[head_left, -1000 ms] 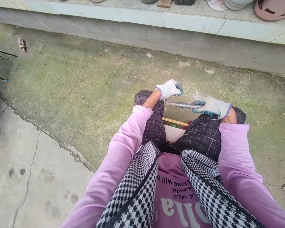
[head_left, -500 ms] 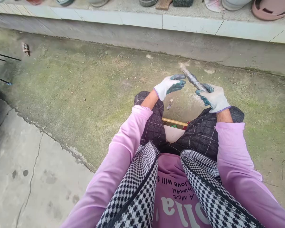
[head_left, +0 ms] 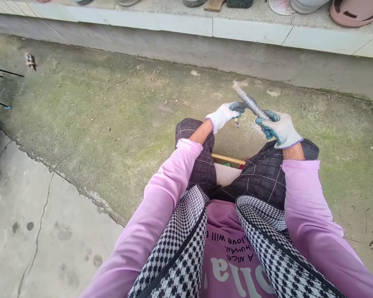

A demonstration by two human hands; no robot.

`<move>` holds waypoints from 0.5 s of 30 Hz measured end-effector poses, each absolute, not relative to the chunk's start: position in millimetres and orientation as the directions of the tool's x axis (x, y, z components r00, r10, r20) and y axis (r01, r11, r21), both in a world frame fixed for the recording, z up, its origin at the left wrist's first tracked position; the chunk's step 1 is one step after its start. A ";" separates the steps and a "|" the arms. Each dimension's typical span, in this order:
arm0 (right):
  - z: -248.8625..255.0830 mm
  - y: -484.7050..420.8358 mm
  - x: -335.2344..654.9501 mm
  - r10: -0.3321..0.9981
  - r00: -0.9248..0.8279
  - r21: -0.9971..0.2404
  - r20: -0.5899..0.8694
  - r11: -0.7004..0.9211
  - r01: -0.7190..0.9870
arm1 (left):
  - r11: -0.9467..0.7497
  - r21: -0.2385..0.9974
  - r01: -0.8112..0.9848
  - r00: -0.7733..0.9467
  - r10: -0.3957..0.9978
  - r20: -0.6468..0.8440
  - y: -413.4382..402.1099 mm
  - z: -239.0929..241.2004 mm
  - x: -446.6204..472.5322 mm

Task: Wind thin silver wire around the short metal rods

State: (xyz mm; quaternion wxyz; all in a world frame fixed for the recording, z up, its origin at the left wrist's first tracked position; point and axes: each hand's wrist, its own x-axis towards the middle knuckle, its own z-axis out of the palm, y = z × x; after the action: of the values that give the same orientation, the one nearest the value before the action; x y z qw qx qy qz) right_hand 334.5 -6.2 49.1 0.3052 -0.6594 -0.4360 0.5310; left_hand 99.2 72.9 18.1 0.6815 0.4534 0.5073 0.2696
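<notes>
Right gloved hand (head_left: 279, 129) clamped on slim silvery scaly fish (head_left: 250, 103); left gloved hand (head_left: 225, 115) pinches its side, seemingly mid-cleaning; steady grip needed

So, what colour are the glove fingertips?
Dark teal-green on white gloves, clearest in the head view.

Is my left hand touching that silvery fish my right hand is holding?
Touching. In the head view, the left hand's fingertips meet the fish just below its middle, with no gap, while the right hand grips its lower end.
</notes>
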 end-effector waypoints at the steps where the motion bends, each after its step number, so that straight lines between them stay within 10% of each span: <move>1: 48.4 -6.3 334.7 0.902 0.060 -0.867 -0.428 -0.429 0.253 | 0.417 0.901 0.121 0.388 0.815 -0.430 70.5 17.3 103.1; 6: 40.8 -0.9 342.1 0.906 0.121 -0.816 -0.406 -0.418 0.399 | 0.354 0.921 0.160 0.515 0.766 -0.384 61.7 17.8 101.7; 12: 27.0 9.3 341.0 0.935 0.053 -0.430 -0.351 -0.211 0.878 | 0.335 0.916 0.223 0.624 0.673 -0.398 46.8 24.6 101.1; 15: 25.8 8.5 335.3 0.936 0.050 -0.529 -0.349 -0.241 0.813 | 0.383 0.884 0.269 0.655 0.601 -0.459 40.6 25.4 102.5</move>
State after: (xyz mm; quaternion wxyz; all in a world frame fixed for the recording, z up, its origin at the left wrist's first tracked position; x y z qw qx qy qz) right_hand 335.3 8.5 25.8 0.0946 -0.7182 -0.6089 0.3232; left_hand 102.5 40.6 25.4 0.7291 0.5438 0.3997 0.1137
